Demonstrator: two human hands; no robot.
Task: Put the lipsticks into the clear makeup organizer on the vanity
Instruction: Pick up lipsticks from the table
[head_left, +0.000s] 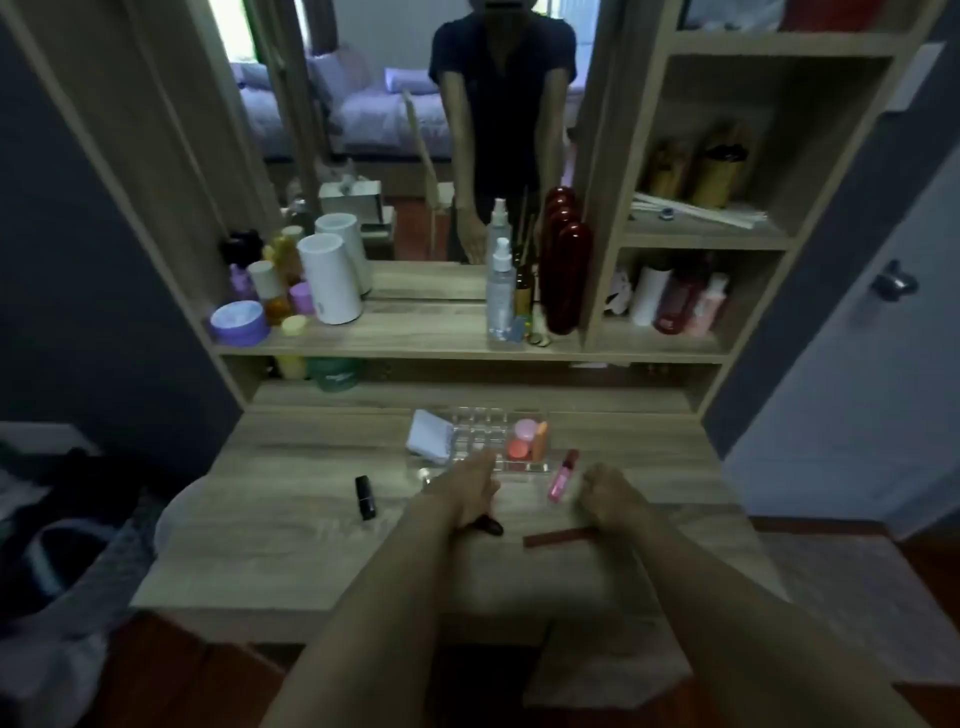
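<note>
The clear makeup organizer (485, 436) stands on the bench (291, 519) at 12 o'clock from the two hands, with a pink round container (524, 430) and an orange item (541, 441) in its right compartments; the remaining cells look empty, though blur limits certainty. A white cloth (429, 435) lies touching the organizer at its 9 o'clock side. The left hand (470, 488) reaches toward the organizer's front edge, its grip closed around a dark lipstick (491, 526) whose end projects behind the palm. The right hand (610, 499) rests at 3 o'clock from the left, fingers curled; whether its grip holds the red slim stick (556, 537) lying just beside it cannot be told. A pink lip gloss tube (562, 477) lies between the hands, near the organizer's right front corner. A black lipstick (365, 498) lies at 9 o'clock, well apart from the left hand.
</note>
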